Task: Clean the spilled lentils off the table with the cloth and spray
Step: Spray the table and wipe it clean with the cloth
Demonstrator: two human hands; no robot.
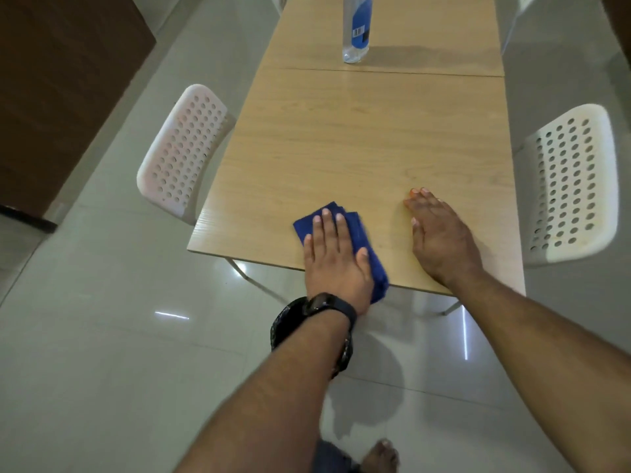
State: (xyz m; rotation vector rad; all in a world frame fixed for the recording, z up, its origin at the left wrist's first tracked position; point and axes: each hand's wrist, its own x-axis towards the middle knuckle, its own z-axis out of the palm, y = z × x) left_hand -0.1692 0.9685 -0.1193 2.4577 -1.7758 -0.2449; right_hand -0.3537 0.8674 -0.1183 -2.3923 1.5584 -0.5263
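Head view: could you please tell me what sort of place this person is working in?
Probably a dining area or canteen. A long wood-grain table stands on a glossy tiled floor, with perforated white chairs tucked in on both sides. A spray bottle stands at the far end.

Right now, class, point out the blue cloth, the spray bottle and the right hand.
blue cloth (355, 230): head view, its bare right edge.
spray bottle (356, 32): head view, its label.
right hand (440, 240): head view, its back.

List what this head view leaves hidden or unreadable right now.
- Spray bottle: top cut off by the upper frame edge.
- Table under the blue cloth: covered by cloth and left hand.
- Lentils: none discernible; orange specks at right hand fingertips too small to identify.
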